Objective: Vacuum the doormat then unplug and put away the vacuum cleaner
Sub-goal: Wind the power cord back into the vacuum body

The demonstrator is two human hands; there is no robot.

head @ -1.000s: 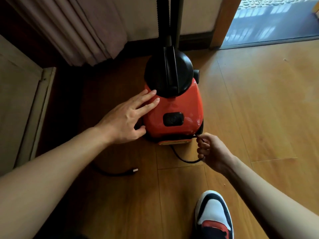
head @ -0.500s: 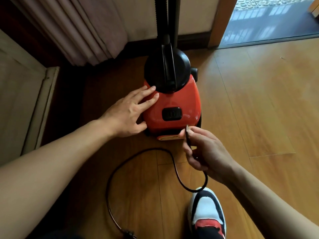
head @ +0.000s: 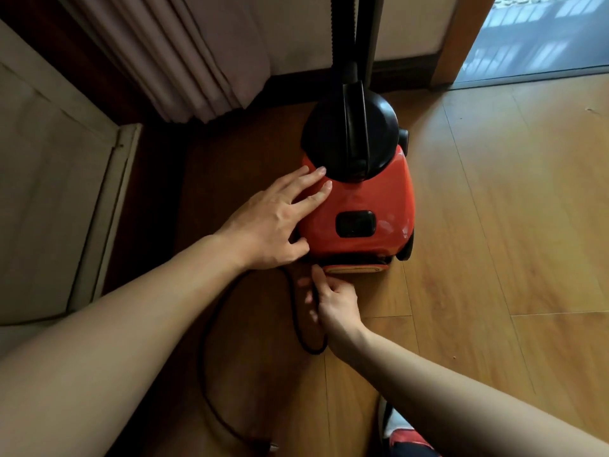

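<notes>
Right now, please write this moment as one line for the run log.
stage: cord handling | left hand: rests flat on red vacuum cleaner | right hand: grips black cord close to vacuum cleaner | cord: loops on wooden floor

A mauve curtain [head: 184, 54] hangs in heavy folds in the upper left of the frame, its hem stopping just above the floor. Behind it runs a cream wall [head: 303, 28] with a dark baseboard [head: 407, 65] along its foot. At the upper right a wooden door post [head: 461, 37] stands beside a glass door [head: 543, 34], bright with daylight. Warm honey-coloured floorboards [head: 510, 225] fill the right side and darken into shadow towards the left. Along the left edge sits a pale panelled piece [head: 46, 199] with a lighter trim; what it is I cannot tell. At the bottom edge, right of centre, a red and white shoe [head: 403, 435] rests on the boards.
</notes>
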